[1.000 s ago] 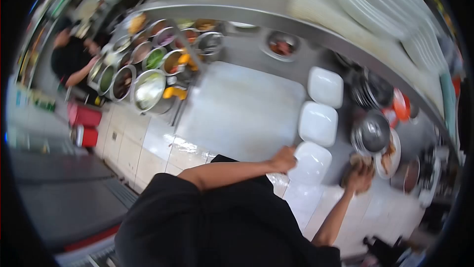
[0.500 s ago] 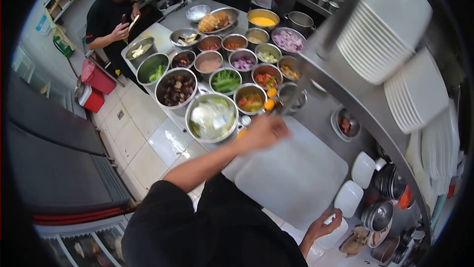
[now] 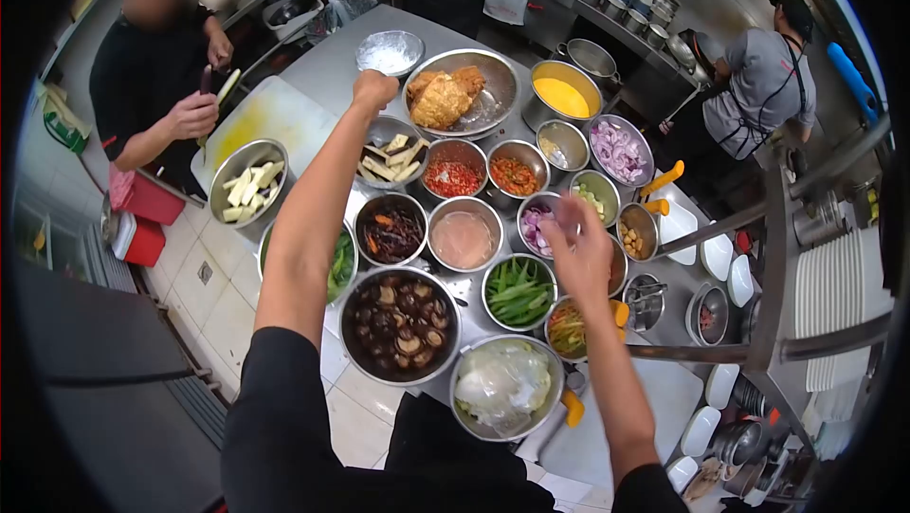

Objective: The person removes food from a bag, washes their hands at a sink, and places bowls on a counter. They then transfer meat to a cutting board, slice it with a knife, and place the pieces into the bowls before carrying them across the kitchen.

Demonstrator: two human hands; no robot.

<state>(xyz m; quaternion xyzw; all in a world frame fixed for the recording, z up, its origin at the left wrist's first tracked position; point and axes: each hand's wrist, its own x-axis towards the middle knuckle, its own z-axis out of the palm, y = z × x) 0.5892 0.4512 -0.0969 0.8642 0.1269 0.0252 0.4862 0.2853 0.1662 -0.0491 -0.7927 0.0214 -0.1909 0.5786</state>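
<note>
My left hand (image 3: 374, 91) is closed at the near left side of the large metal bowl (image 3: 498, 100) of golden fried food (image 3: 444, 98), above the bowl of pale cut sticks (image 3: 393, 160). What its fingers hold is hidden. My right hand (image 3: 580, 246), slightly blurred, has its fingers apart over the bowl of purple onion pieces (image 3: 535, 227). Green pods (image 3: 518, 293) lie in a bowl below and left of it. Nearer my body are a pot of dark mushrooms (image 3: 398, 323) and a bowl of pale leaves under plastic (image 3: 502, 388).
A person (image 3: 142, 67) at the left holds a long vegetable and a dark-handled tool. Another person in grey (image 3: 763, 86) stands at the back right. A metal shelf rail (image 3: 768, 276) with stacked plates (image 3: 839, 295) borders the right. A cutting board (image 3: 626, 409) lies at lower right.
The view has shifted, showing the bowls nearer. My left hand has moved from above the cutting board to the far bowls. My right hand has moved from the lower right to above the onions.
</note>
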